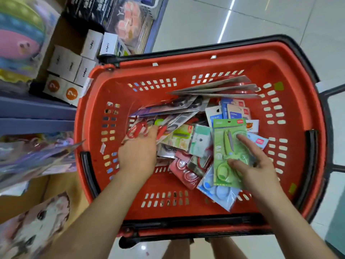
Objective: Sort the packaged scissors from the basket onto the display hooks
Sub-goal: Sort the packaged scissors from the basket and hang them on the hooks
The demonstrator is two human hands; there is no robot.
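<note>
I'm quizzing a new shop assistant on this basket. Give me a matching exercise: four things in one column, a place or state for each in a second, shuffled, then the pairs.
1. green scissors pack
2. red-handled scissors pack
3. blue scissors pack
4. white boxes

A. outside the basket, to its left
B. held by the right hand
C. touched by the left hand
D. partly under the green scissors pack

Pairs: 1-B, 2-C, 3-D, 4-A.

Packaged scissors lie heaped in the red perforated plastic basket, a green blister-packed pair atop the heap's right; white cardboard boxes stand left.
</note>
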